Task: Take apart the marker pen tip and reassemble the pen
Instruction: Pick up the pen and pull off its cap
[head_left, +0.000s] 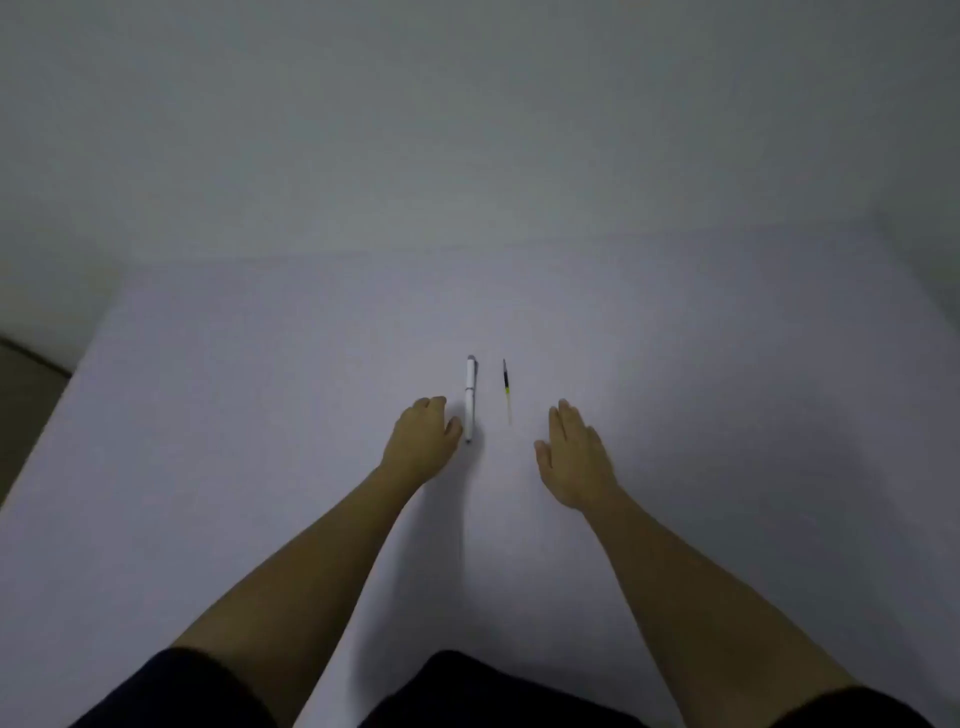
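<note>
Head view shows your 2 hands low over the pale desk (208, 415) with the pen already apart: the white pen body (470, 397) lies lengthwise just beside your left hand (423, 441), whose fingers are loosely curled and hold nothing, thumb almost touching the barrel. The thin refill (506, 389), dark with a yellowish end, lies parallel, near the barrel. Your right hand (574, 457) is flat, fingers spread, empty. You seem between disassembly and reassembly; next, pinch each part and align the refill with the barrel's opening.
</note>
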